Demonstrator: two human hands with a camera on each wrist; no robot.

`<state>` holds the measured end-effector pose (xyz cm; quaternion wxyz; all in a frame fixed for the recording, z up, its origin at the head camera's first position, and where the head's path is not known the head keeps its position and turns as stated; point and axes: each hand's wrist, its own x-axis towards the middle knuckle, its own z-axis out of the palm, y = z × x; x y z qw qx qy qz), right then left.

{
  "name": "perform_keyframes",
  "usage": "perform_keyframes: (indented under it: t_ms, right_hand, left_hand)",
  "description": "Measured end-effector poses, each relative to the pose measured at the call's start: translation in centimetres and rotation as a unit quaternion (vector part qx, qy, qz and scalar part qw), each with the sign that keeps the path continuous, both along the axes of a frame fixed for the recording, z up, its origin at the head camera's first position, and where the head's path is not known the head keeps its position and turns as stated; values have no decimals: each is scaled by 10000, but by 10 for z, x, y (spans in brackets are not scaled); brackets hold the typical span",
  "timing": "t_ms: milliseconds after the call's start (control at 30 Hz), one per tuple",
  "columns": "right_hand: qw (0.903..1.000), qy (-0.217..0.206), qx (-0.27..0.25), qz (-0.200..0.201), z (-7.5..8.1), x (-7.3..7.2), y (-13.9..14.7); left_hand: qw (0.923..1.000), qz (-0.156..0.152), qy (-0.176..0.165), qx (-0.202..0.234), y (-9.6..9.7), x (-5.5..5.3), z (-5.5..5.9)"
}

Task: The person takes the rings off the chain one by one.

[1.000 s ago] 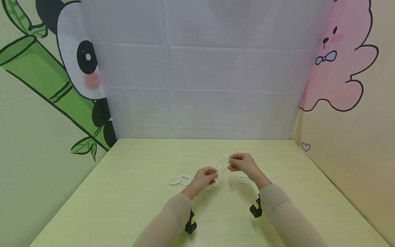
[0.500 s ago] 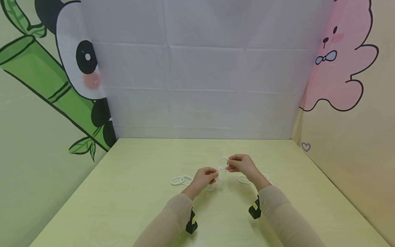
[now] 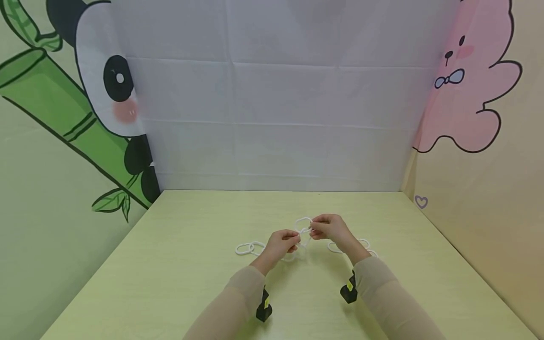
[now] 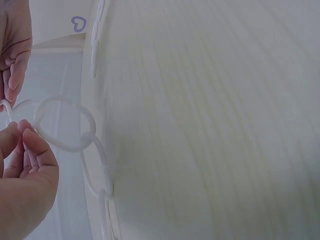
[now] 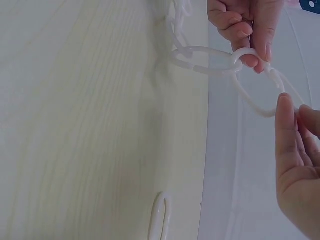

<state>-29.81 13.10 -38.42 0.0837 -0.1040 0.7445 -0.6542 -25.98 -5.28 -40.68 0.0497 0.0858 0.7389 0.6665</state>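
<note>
My left hand [image 3: 278, 245] pinches a white plastic chain link [image 5: 250, 102] between thumb and forefinger, just above the table. Close to its right, my right hand [image 3: 333, 230] pinches another white link [image 3: 303, 218] at its side, raised a little higher. These links overlap between the fingertips; the exact joint is partly hidden by the fingers. From the left hand a chain of joined links [image 4: 86, 182] hangs down toward the table. Its tail, with several interlocked rings [image 3: 239, 251], lies to the left, partly behind the left wrist.
Several loose white links [image 3: 329, 249] lie on the pale wooden table [image 3: 204, 293] around and behind the right wrist. A white sheet [image 3: 276, 151] stands at the table's back edge. Black wrist cameras [image 3: 264, 311] hang below both cuffs.
My right hand has moved slightly left and down with its link, closer to the left hand. More loose links show beside the right wrist. The left hand stays almost in place.
</note>
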Motion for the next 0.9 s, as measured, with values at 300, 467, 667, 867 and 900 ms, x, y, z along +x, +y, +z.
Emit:
perform_keyframes:
  t_ms: [300, 467, 667, 867, 900]
  right_hand:
    - [10000, -50, -18, 55, -7, -3, -2]
    - [9999, -95, -66, 92, -8, -3, -3]
    - [9998, -119, -80, 98, -6, -1, -7]
    - [9996, -179, -182, 107, -8, 0, -9]
    - [9996, -172, -190, 129, -8, 0, -10]
  left_hand:
    - [9998, 195, -60, -2, 2, -15, -19]
    - [9996, 263, -84, 58, 2, -17, -20]
    - [9995, 245, -121, 183, 0, -18, -20]
    - [9994, 198, -125, 249, -1, -14, -16]
    - [9994, 185, -114, 265, -1, -11, -11]
